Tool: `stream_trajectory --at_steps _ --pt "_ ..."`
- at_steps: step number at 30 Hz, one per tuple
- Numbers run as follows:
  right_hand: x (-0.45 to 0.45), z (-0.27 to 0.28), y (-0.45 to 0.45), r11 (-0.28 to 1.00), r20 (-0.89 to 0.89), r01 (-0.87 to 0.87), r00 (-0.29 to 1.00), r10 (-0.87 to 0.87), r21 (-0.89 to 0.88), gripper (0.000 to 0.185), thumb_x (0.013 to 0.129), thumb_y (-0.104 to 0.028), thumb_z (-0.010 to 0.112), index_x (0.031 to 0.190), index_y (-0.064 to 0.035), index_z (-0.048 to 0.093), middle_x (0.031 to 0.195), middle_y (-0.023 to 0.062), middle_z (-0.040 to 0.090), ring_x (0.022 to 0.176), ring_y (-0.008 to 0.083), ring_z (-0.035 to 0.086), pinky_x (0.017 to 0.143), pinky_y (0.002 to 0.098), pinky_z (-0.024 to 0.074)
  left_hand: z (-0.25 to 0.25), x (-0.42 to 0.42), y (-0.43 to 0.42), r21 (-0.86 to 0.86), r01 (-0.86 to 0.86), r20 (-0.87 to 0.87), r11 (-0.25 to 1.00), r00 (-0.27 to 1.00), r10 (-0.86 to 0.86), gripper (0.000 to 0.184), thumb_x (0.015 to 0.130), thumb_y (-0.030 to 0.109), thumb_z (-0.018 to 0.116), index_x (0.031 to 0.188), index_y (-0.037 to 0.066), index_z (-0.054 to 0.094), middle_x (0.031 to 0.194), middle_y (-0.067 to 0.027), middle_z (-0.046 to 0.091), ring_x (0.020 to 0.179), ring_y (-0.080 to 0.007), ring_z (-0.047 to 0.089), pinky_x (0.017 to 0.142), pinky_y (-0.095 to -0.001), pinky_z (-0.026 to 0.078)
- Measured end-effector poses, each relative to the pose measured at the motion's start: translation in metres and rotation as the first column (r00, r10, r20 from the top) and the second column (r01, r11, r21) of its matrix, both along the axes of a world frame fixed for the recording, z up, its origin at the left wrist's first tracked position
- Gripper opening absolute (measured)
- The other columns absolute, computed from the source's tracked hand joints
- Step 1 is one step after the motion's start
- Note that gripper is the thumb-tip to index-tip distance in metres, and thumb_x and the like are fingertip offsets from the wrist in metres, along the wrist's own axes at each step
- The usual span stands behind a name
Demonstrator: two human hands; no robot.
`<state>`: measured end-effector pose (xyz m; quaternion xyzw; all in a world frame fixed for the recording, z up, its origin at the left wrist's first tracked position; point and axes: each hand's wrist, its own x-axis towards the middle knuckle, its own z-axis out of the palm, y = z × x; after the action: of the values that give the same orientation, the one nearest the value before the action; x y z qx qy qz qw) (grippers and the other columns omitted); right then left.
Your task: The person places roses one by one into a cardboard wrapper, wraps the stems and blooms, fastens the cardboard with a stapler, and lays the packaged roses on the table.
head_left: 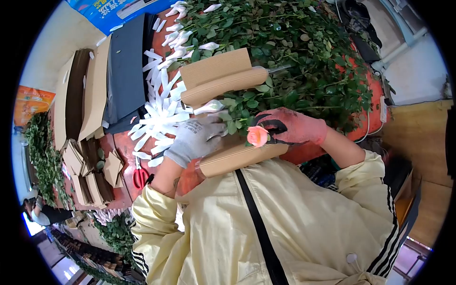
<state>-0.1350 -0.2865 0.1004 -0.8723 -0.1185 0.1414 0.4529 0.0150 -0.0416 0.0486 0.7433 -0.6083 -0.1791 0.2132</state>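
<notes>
My right hand [290, 126], in a red glove with dark palm and fingertips, is closed on a pink rose [258, 136] just below its bloom. Much of the rose's stem is hidden. My left hand [197, 138], in a grey-white glove, lies with fingers stretched out at the edge of a corrugated cardboard sheet [242, 159] in front of my body. Close to its fingertips is a rose bud in a white net sleeve [209, 107]. Beyond both hands, a second folded corrugated cardboard wrap [223, 80] rests on the leafy stems.
A heap of green rose stems [285, 42] covers the far table. White foam strips [159, 116] fan out left of my hands. Red-handled scissors [140, 175], small cardboard pieces [85, 164] and large cardboard sheets [95, 90] lie further left. Another person [45, 211] is at far left.
</notes>
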Motion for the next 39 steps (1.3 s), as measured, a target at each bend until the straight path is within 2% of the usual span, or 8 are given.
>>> stream_trajectory --at_steps 2,3,6,18,33,35,37,39 --pt "0.004 0.0 0.005 1.0 -0.018 0.0 1.0 0.0 -0.03 0.038 0.075 -0.011 0.059 0.112 -0.0015 0.056 0.113 0.0154 0.058 0.103 0.0329 0.055 0.089 0.0382 0.045 0.028 -0.005 0.0 -0.309 -0.155 -0.126 0.938 0.985 0.122 0.024 0.076 0.013 0.062 0.098 0.006 0.066 0.1 -0.011 0.063 0.091 -0.0283 0.06 0.08 -0.0354 0.048" --pt "0.005 -0.003 0.007 0.997 -0.04 0.003 0.999 -0.006 -0.073 0.038 0.075 -0.014 0.059 0.111 -0.0014 0.057 0.109 0.0162 0.06 0.102 0.0335 0.055 0.089 0.0385 0.0449 0.046 -0.013 0.004 -0.375 -0.252 -0.256 0.892 0.953 0.162 0.025 0.071 0.009 0.065 0.095 0.001 0.066 0.1 -0.0136 0.063 0.091 -0.028 0.06 0.08 -0.0361 0.048" --pt "0.006 -0.014 0.011 0.988 0.028 0.017 1.0 -0.013 -0.15 0.036 0.075 -0.015 0.06 0.109 -0.0007 0.058 0.107 0.0159 0.061 0.1 0.0336 0.056 0.087 0.0385 0.0454 0.086 -0.025 0.009 -0.406 -0.233 -0.224 0.884 0.963 0.151 0.026 0.069 0.008 0.066 0.094 0.0 0.065 0.099 -0.0146 0.063 0.091 -0.0269 0.061 0.079 -0.0364 0.048" --pt "0.008 -0.017 0.02 0.977 0.122 -0.012 0.992 0.039 -0.214 0.031 0.081 -0.021 0.06 0.108 -0.0063 0.06 0.107 0.0117 0.062 0.1 0.0305 0.058 0.086 0.0382 0.0463 0.07 -0.044 -0.007 -0.335 -0.213 0.042 0.918 0.97 0.241 0.024 0.067 0.022 0.07 0.09 0.013 0.068 0.084 -0.0033 0.059 0.075 -0.0243 0.059 0.064 -0.0368 0.046" --pt "0.003 -0.028 0.026 0.95 0.321 -0.02 0.939 0.125 -0.312 0.036 0.075 -0.018 0.066 0.108 -0.0093 0.058 0.109 0.009 0.059 0.096 0.0283 0.057 0.082 0.0399 0.0455 0.046 -0.051 -0.004 -0.295 -0.354 -0.083 0.888 0.935 0.345 0.011 0.072 0.013 0.064 0.082 0.009 0.068 0.07 -0.0079 0.056 0.065 -0.0267 0.055 0.061 -0.037 0.045" --pt "0.0 -0.036 0.024 0.947 0.308 -0.005 0.945 0.11 -0.321 0.036 0.075 -0.02 0.065 0.109 -0.0107 0.059 0.108 0.0092 0.06 0.099 0.0274 0.057 0.085 0.0396 0.0451 0.044 -0.043 0.001 -0.398 -0.489 -0.252 0.776 0.872 0.42 0.007 0.073 0.009 0.061 0.079 0.007 0.063 0.071 -0.0091 0.057 0.066 -0.0275 0.055 0.062 -0.0368 0.044" --pt "-0.001 -0.037 0.025 0.944 0.294 0.016 0.952 0.086 -0.33 0.036 0.076 -0.022 0.064 0.11 -0.0122 0.06 0.108 0.0094 0.061 0.102 0.0264 0.057 0.088 0.0393 0.0446 0.055 -0.03 0.026 -0.314 -0.565 -0.287 0.763 0.822 0.491 0.004 0.073 0.007 0.06 0.077 0.006 0.059 0.071 -0.0092 0.057 0.067 -0.0272 0.056 0.063 -0.0365 0.045" --pt "-0.002 -0.034 0.027 0.943 0.205 0.035 0.978 0.036 -0.331 0.035 0.075 -0.02 0.064 0.109 -0.011 0.061 0.112 0.0099 0.06 0.105 0.0261 0.056 0.09 0.0393 0.0435 0.065 -0.015 0.067 0.004 -0.495 -0.138 0.869 0.861 0.49 0.007 0.073 0.005 0.059 0.08 0.004 0.058 0.079 -0.0099 0.059 0.074 -0.0284 0.058 0.067 -0.0372 0.046"
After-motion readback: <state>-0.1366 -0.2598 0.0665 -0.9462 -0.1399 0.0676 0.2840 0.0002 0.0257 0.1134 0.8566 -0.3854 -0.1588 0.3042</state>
